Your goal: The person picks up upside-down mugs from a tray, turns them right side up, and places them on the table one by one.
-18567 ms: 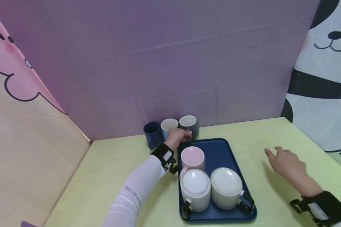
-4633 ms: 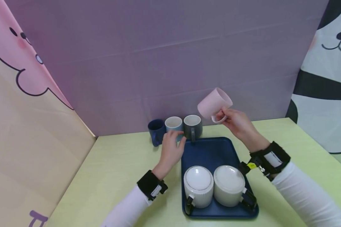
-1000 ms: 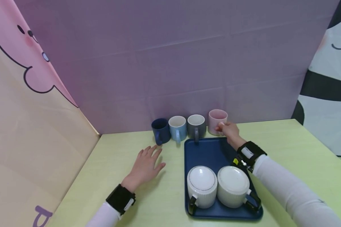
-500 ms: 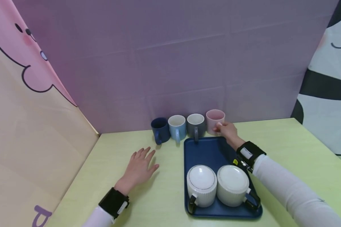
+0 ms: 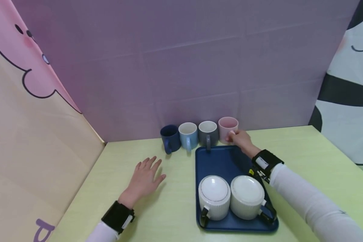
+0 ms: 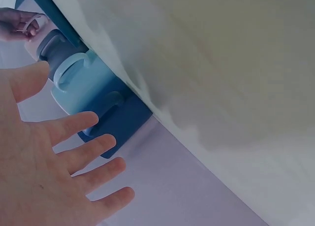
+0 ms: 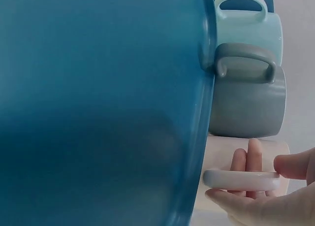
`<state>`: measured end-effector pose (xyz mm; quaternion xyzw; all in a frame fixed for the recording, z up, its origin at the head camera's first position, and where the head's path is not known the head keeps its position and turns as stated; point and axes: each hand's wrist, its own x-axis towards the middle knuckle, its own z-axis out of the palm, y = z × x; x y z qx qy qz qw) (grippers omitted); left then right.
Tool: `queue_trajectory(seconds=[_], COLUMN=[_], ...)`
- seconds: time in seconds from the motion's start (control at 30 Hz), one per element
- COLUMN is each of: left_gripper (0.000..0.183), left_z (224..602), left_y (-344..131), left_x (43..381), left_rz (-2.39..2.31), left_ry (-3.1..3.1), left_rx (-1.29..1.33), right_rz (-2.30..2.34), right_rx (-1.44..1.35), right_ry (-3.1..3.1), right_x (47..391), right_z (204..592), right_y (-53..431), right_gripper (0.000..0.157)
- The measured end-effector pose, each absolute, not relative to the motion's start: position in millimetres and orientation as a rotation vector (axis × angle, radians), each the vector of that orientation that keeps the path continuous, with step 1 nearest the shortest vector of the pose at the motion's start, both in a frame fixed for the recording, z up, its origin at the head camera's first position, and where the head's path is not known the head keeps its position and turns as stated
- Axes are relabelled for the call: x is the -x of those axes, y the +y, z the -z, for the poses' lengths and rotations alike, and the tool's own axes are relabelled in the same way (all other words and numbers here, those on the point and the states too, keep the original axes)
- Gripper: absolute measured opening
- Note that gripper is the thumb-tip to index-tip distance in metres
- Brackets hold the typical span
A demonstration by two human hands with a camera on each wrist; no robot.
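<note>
Before a mauve cloth backdrop (image 5: pixel 169 67), a pink cylindrical mug (image 5: pixel 223 131) stands upright just right of a white-lined grey mug (image 5: pixel 204 138), handle (image 7: pixel 238 179) on its near side; the nearer right hand (image 5: pixel 241 139) grips that handle; the left hand (image 5: pixel 143 180), fingers spread, holds nothing.

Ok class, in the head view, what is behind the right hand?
The pink mug, its rim showing above. The right hand covers most of its handle and part of its wall.

And there's the purple backdrop (image 5: pixel 181 60), creased behind the pale yellow table (image 5: pixel 302 151), cartoon panda (image 5: pixel 348 89) right, pink cartoon figure (image 5: pixel 34 67) left!
</note>
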<state>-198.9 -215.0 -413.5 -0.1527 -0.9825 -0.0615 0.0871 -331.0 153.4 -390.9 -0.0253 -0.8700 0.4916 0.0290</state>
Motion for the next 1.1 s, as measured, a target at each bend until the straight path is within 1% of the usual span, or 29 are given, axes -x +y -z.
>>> queue_trajectory(seconds=[0.23, 0.47, 0.57, 0.7, 0.83, 1.03, 1.1], left_gripper=[0.060, 0.061, 0.061, 0.061, 0.062, 0.061, 0.061], left_z=[414.6, 413.6, 411.8, 409.0, 406.2, 400.9, 399.4], left_y=[-213.4, -207.7, -204.6, -199.8, -192.9, -183.5, -180.2], left_x=[199.9, 203.5, 205.2, 207.0, 210.3, 215.7, 217.0], left_rz=[0.201, 0.241, 0.252, 0.272, 0.294, 0.322, 0.329], left_ry=[-2.906, -2.859, -2.852, -2.858, -2.854, -2.834, -2.839], left_rx=[0.469, 0.472, 0.470, 0.473, 0.481, 0.503, 0.502], right_rz=[-1.410, -1.339, -1.287, -1.175, -1.090, -1.099, -1.083], right_rx=[0.056, 0.080, 0.057, -0.017, -0.140, -0.300, -0.323], right_ry=[-2.729, -2.844, -2.889, -2.872, -2.807, -2.739, -2.741], right_x=[329.4, 319.5, 313.0, 303.6, 285.3, 256.5, 247.7], right_z=[388.5, 375.4, 369.9, 369.3, 366.6, 357.2, 355.1], right_y=[156.4, 162.8, 166.5, 175.3, 185.0, 191.5, 191.9], right_gripper=[0.034, 0.050, 0.054, 0.053, 0.052, 0.046, 0.046])
